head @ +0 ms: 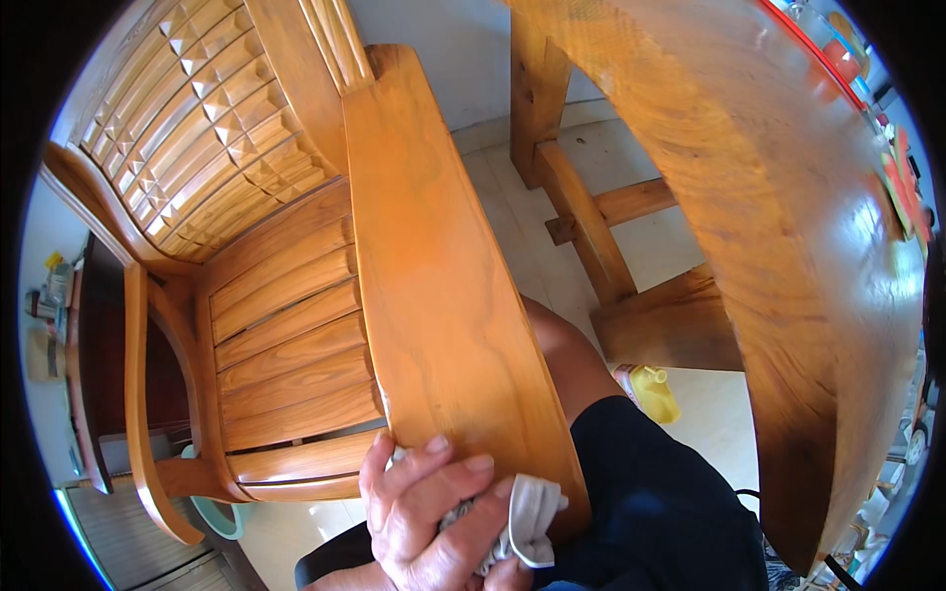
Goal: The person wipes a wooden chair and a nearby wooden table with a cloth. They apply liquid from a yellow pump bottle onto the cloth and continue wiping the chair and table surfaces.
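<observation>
My left hand (429,517) is bunched around a crumpled pale grey cloth (533,510). It presses the cloth onto the front end of a broad, varnished wooden armrest (443,281). The fingertips reach the armrest's left edge, and part of the cloth sticks out on the thumb side. This armrest belongs to a wooden armchair with a slatted seat (295,369) and a carved backrest (214,111). On the chair's far side stands its other armrest (137,369). My right hand is out of view.
A thick wooden tabletop (709,170) curves along the right, with watermelon slices (898,185) on it. Beneath are wooden table legs (543,96) and a yellow plastic bottle (650,393) on the tiled floor. My knee (569,354) lies beside the armrest. A light green basin (222,517) sits lower left.
</observation>
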Available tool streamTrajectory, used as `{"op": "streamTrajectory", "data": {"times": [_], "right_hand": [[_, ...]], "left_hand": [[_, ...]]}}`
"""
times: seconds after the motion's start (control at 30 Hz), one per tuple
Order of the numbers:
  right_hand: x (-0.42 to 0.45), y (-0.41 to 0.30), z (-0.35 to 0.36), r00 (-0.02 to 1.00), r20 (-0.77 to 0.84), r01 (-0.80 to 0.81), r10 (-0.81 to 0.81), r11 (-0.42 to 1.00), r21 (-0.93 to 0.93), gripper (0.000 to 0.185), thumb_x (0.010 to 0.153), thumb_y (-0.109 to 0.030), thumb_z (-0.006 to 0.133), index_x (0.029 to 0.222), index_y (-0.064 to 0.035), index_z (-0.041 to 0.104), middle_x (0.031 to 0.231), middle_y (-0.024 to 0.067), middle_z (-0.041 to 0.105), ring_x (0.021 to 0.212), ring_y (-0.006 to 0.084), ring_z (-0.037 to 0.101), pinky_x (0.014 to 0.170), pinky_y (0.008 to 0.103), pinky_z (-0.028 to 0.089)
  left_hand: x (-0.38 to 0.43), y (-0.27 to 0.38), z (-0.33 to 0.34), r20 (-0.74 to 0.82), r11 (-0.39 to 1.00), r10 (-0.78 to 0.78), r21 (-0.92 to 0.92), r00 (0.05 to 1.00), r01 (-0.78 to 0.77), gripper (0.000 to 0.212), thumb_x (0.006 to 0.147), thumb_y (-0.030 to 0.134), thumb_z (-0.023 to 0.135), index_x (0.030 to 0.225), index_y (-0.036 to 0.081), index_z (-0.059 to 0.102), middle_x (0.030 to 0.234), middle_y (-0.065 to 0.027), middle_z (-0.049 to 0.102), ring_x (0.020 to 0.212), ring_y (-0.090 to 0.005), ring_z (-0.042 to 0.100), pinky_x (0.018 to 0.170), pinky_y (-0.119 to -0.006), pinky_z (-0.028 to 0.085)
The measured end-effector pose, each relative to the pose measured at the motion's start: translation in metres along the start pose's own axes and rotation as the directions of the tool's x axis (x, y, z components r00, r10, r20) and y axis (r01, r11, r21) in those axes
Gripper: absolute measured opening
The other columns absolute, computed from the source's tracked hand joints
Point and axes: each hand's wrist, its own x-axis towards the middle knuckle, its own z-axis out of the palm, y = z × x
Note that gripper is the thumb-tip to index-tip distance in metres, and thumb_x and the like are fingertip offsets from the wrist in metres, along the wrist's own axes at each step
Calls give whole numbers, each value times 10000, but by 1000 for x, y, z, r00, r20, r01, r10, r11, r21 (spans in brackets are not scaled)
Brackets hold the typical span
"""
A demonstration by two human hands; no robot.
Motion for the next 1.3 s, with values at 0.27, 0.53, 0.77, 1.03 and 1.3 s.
{"op": "streamTrajectory", "data": {"times": [0.27,0.53,0.77,1.03,1.3], "right_hand": [[-7,26,-41,999,-14,-52,51,994,-100,468,1013,-200,681,1433,-15,590,1143,151,749,1043,269,706,921,419,574],[38,21,-23,1000,-27,-14,11,990,-138,434,1024,-190,668,1422,-30,600,1164,137,743,1068,256,698,933,412,569],[62,-5,10,999,-27,19,-22,994,-105,406,1033,-182,656,1411,-42,609,1183,126,738,1090,245,691,942,406,564],[-9,6,37,997,-59,-44,49,995,85,375,1044,-172,642,1399,-56,619,1204,113,732,1115,232,682,954,399,559],[-209,22,40,924,-6,-334,381,816,471,345,1054,-162,628,1387,-71,629,1226,99,725,1140,220,674,965,392,553]], "left_hand": [[0,9,-3,-29,999,-23,37,999,24,341,693,27,919,969,45,720,1075,-171,760,1243,-390,660,1183,-661,392],[-13,-5,-5,6,1000,-21,-3,1000,21,287,749,7,893,981,12,725,1088,-205,754,1262,-420,643,1177,-678,390],[-10,-1,-9,64,1000,-8,25,998,7,300,886,196,800,1072,-30,734,1158,-246,737,1292,-427,618,1175,-706,362],[-4,4,-4,38,999,-27,48,999,25,484,928,418,690,1181,10,748,1210,-215,708,1233,-432,627,1162,-658,370],[-5,0,6,-127,994,30,107,991,-16,371,824,250,730,1108,12,750,1132,-172,677,1100,-403,665,1052,-573,463]]}}
